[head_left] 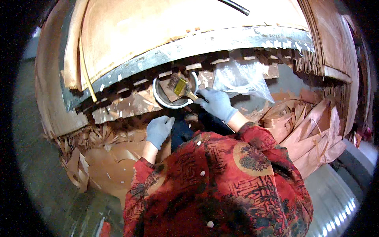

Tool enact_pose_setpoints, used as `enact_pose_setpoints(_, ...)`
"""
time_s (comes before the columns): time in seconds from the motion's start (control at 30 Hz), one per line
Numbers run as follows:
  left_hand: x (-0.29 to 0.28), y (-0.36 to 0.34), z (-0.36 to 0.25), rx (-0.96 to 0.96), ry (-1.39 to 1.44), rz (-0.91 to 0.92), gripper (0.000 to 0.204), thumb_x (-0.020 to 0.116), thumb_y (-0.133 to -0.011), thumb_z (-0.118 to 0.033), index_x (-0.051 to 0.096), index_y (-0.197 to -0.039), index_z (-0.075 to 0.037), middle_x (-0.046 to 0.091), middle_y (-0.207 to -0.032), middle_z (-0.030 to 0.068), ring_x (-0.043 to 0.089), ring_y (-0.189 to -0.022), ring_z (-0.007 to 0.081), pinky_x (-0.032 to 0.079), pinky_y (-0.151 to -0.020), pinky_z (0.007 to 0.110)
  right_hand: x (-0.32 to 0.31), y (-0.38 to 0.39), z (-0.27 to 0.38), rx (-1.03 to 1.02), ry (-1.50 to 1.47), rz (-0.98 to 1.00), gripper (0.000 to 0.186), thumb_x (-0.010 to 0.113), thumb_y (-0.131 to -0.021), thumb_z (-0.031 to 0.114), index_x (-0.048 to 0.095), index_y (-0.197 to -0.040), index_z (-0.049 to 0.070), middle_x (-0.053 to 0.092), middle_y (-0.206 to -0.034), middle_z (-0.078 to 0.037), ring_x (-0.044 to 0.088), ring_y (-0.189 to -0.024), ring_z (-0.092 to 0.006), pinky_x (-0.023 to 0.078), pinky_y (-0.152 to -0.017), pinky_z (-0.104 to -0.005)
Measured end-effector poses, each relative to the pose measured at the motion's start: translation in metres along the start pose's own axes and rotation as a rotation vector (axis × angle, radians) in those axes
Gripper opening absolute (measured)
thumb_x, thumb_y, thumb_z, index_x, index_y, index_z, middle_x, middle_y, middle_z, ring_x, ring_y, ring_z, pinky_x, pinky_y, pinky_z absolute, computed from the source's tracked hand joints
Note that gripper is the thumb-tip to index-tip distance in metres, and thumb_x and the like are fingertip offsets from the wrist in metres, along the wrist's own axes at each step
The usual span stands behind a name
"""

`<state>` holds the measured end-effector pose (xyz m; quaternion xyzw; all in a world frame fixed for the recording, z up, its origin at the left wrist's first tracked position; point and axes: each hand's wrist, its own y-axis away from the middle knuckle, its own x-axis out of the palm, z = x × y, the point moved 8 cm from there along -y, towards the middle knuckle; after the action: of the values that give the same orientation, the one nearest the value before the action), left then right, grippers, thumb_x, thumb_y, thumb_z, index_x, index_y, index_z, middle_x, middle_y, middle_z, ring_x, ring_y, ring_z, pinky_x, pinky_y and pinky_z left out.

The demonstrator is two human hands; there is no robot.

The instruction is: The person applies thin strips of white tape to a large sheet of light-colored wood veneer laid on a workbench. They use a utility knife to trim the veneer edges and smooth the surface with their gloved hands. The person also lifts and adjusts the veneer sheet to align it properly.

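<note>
My right hand [217, 104], in a pale grey glove, is closed around the handle of a paintbrush [180, 87]. The brush has a yellow band and dark bristles, and it lies over the mouth of a white-rimmed bucket [160, 99]. Inside the bucket a flat brown surface shows; what it is I cannot tell. My left hand [160, 129], gloved the same way, hangs just below and left of the bucket. Its fingers are curled together, and whatever they might hold is hidden.
Large wood veneer sheets [130, 37] lie on a bench with a scuffed metal edge [158, 53]. A clear plastic bag [241, 77] sits right of the bucket. Veneer scraps [312, 122] pile up on both sides. A yellow strip [87, 77] hangs over the bench edge at left.
</note>
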<state>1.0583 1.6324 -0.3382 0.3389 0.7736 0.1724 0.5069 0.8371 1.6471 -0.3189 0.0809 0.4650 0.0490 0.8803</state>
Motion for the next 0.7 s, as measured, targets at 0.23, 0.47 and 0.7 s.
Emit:
enact_pose_setpoints(0.23, 0.009, 0.002, -0.010, 0.002, -0.043, 0.107, 0.042, 0.051, -0.087, -0.043, 0.063, -0.069, -0.008, 0.061, -0.072, 0.0161, 0.060, -0.074, 0.0353, 0.045, -0.063, 0.045, -0.013, 0.103, -0.120, 0.451, -0.476, -0.029, 0.028, 0.061, -0.085, 0.026, 0.062, -0.103, 0.006, 0.062, -0.079, -0.006, 0.059, -0.065, -0.0179, 0.045, -0.056, -0.0284)
enact_pose_setpoints(0.47, 0.022, -0.008, -0.068, 0.196, -0.176, 0.202, 0.042, 0.054, -0.085, -0.042, 0.062, -0.071, -0.004, 0.058, -0.066, 0.0182, 0.059, -0.067, 0.0358, 0.044, -0.059, 0.043, 0.061, 0.080, -0.116, 1.083, -1.851, -0.431, 0.023, 0.060, -0.088, 0.032, 0.050, -0.089, 0.011, 0.046, -0.068, 0.002, 0.039, -0.051, -0.0079, 0.038, -0.047, -0.0218)
enact_pose_setpoints(0.7, -0.003, -0.017, -0.121, 0.271, 0.094, 0.042, 0.031, 0.059, -0.086, -0.035, 0.069, -0.086, -0.006, 0.064, -0.071, 0.0155, 0.064, -0.067, 0.0305, 0.047, -0.060, 0.036, 0.036, 0.087, -0.114, 0.922, -1.769, -0.362, 0.017, 0.057, -0.087, 0.021, 0.059, -0.088, 0.005, 0.051, -0.064, 0.003, 0.042, -0.049, -0.0057, 0.034, -0.044, -0.0213)
